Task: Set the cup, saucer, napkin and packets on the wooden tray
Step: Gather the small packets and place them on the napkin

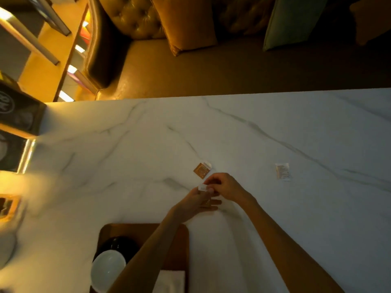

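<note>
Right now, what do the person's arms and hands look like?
Both arms are bare to the frame's edge, no sleeves. The left hand and right hand wear no gloves, and no watch or bracelet shows. Rings: too blurred to tell.

Wooden tray (182,233) was cut by bottom edge, part covered by left forearm (148,250). Napkin (169,281) cropped likewise. Held packet (203,188), between left hand (198,203) and right hand (225,187), was mostly hidden. White packet (282,171) print was illegible. Object (8,205) at left edge was blurred, unidentifiable.
</note>
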{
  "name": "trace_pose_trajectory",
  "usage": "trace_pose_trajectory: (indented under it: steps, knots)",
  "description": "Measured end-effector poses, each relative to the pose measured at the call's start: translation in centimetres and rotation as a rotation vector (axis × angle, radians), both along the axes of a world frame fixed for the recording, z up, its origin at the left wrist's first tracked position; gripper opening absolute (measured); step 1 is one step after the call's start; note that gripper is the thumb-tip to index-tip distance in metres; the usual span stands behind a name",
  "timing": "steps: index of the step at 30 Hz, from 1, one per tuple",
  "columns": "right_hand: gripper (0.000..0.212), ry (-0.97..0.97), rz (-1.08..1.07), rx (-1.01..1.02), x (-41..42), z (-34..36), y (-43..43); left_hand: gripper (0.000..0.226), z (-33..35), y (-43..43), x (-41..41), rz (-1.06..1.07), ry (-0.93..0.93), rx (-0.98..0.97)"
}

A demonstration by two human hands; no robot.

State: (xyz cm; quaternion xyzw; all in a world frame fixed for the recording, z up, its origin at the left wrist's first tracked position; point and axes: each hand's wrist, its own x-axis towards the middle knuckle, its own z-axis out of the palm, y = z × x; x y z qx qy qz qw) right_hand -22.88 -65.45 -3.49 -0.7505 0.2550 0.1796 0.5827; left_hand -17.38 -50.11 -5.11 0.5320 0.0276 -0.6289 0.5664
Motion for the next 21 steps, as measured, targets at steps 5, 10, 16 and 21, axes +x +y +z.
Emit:
trace_pose_trajectory:
  steps: [5, 10, 16, 21]
  knots:
    - [0.018, -0.057, -0.095, -0.349, 4.8, -0.6, 2.7, 0.027, 0.3, 4.7, 3.4, 0.289, 0.023, 0.088]
    - [0.031, 0.113, -0.163, -0.627, 7.1, -2.4, 2.7, 0.028, 1.4, 8.5, 6.4, 0.534, 0.237, 0.077]
    - [0.042, 0.185, -0.095, -0.696, 7.1, -4.3, 3.8, 0.041, 1.5, 10.5, 6.8, 0.579, 0.333, 0.048]
    - [0.013, 0.126, 0.012, -0.541, 5.0, -4.3, 3.0, 0.041, 1.0, 9.0, 6.1, 0.522, 0.297, 0.108]
